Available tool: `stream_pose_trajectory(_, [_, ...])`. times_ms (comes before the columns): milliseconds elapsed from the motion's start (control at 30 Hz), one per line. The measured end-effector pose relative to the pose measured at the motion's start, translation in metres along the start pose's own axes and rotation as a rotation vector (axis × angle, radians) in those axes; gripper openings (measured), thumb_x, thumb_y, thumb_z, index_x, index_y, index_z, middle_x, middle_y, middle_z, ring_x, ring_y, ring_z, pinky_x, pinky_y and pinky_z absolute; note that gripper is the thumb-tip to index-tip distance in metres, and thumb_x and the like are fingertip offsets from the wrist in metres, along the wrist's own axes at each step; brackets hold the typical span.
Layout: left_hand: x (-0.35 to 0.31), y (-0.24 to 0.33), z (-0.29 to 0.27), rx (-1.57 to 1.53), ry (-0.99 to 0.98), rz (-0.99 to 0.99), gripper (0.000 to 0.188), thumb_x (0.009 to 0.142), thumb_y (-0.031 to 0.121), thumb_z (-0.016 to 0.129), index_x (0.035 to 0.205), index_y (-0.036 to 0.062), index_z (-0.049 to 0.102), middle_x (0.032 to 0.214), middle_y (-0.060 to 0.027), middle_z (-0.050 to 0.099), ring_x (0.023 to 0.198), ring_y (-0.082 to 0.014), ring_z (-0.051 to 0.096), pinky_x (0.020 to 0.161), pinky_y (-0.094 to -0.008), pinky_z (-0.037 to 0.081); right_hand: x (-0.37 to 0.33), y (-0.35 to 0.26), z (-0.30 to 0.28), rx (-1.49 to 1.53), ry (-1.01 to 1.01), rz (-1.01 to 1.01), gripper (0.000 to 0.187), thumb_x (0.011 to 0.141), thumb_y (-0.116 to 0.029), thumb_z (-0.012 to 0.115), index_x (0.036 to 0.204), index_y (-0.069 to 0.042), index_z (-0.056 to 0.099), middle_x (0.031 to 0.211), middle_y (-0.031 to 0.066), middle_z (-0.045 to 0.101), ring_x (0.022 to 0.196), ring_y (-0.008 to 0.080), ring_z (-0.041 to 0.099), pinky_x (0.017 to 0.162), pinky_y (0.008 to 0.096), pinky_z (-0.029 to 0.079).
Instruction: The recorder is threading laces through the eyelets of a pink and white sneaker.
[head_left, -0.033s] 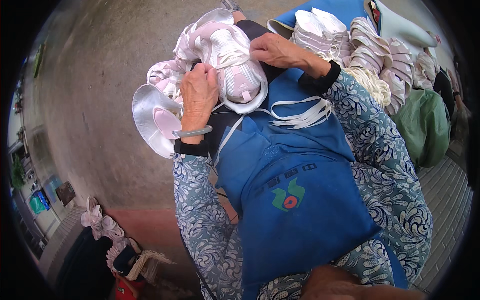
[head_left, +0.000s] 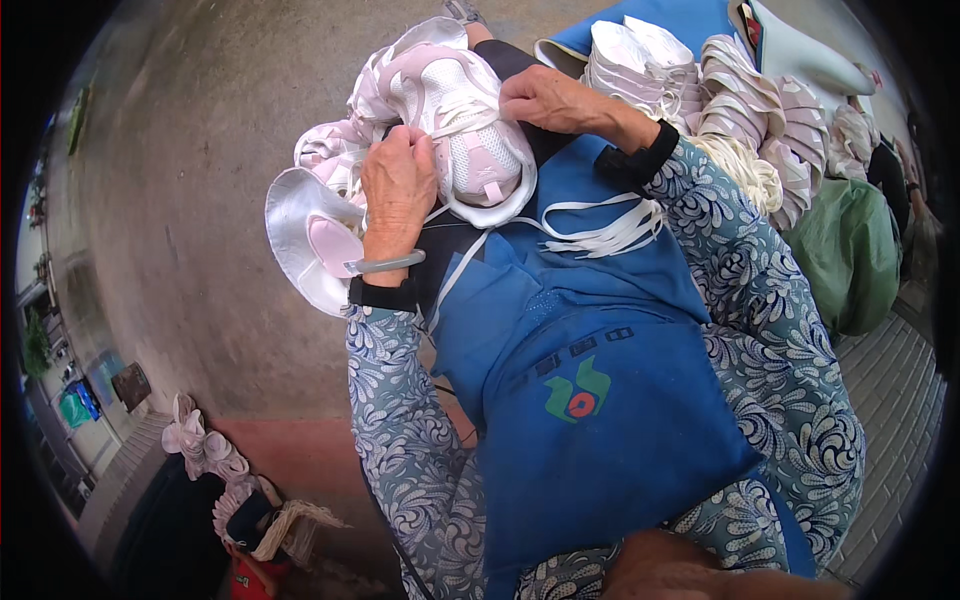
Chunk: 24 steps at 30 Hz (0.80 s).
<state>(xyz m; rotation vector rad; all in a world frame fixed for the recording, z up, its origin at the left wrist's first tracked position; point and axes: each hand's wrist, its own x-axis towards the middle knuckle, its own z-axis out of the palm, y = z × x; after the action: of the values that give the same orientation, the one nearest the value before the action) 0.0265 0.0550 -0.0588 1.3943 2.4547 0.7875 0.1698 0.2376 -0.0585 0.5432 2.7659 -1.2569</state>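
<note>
A pink and white shoe upper rests across my thighs, its mesh front facing up. White shoelace crosses its middle in a loose bundle between my hands. My left hand is closed at the upper's left side, thumb and fingers pinched on the lace. On the opposite side, my right hand pinches the lace too, fingertips against the upper's edge. More pink and white uppers lie beside my left hand. A bunch of loose white laces is spread over my blue apron.
Stacked uppers and a hank of cream laces stand to the right, close to my right forearm. Behind them is a green sack. At the lower left, more uppers and hanging laces lie by a dark surface. Concrete floor spreads to the left.
</note>
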Motion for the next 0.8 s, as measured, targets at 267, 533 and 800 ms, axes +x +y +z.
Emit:
stream_pose_trajectory(267, [-0.001,0.005,0.009,0.140,0.120,0.195,0.012,0.081,0.014,0.059,0.081,0.0026,0.061,0.072,-0.0161,0.060,0.074,-0.0330,0.057,0.074,-0.0425,0.042,-0.019,-0.012,0.023,-0.316,0.327,-0.106,0.030,0.082,-0.027,0.060,0.090,0.001,0.057,0.083,0.0176,0.058,0.071,0.0339,0.062,0.066,0.0388,0.051])
stream_pose_trajectory(533, [-0.026,0.017,0.004,0.200,0.077,0.246,0.025,0.081,0.017,0.060,0.099,-0.0002,0.057,0.093,-0.0173,0.055,0.082,-0.0324,0.058,0.073,-0.0426,0.044,-0.035,-0.042,0.033,-0.595,0.201,-0.037,0.032,0.082,-0.024,0.061,0.092,0.004,0.050,0.085,0.0164,0.048,0.073,0.0278,0.060,0.057,0.0333,0.052])
stream_pose_trajectory(800, [-0.023,0.003,0.018,0.080,0.097,0.215,0.026,0.081,0.005,0.052,0.106,-0.0023,0.050,0.090,-0.0192,0.052,0.077,-0.0348,0.060,0.064,-0.0419,0.051,-0.028,-0.012,0.033,-0.254,0.275,-0.157,0.019,0.079,-0.006,0.054,0.096,0.001,0.050,0.087,0.0186,0.049,0.075,0.0335,0.058,0.062,0.0376,0.051])
